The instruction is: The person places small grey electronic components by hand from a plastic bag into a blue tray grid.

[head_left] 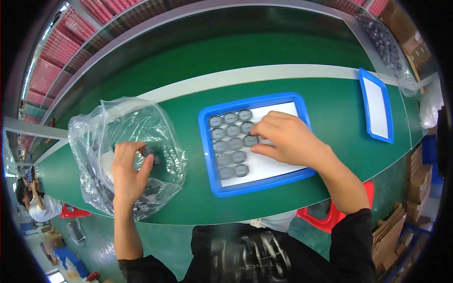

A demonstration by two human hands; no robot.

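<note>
A blue tray (205, 155) with a white lining (278, 162) stands in front of me. Several round grey plastic parts (235, 144) lie in rows over its left side. My right hand (285, 139) reaches over the tray, thumb and fingers closed round one round grey part (250, 140) at the right end of a row. At the left, my left hand (128, 172) is over the mouth of a clear plastic bag (172, 127). Its thumb and fingertips pinch a dark grey part (148, 152), partly hidden. More dark parts (153, 191) show through the bag.
A second blue tray (390, 120) with a white lining lies at the right of the green table (330, 108). Beyond it is a clear bag of dark parts (387, 47). A red stool (325, 217) stands below the table edge. Another person (42, 205) sits far left.
</note>
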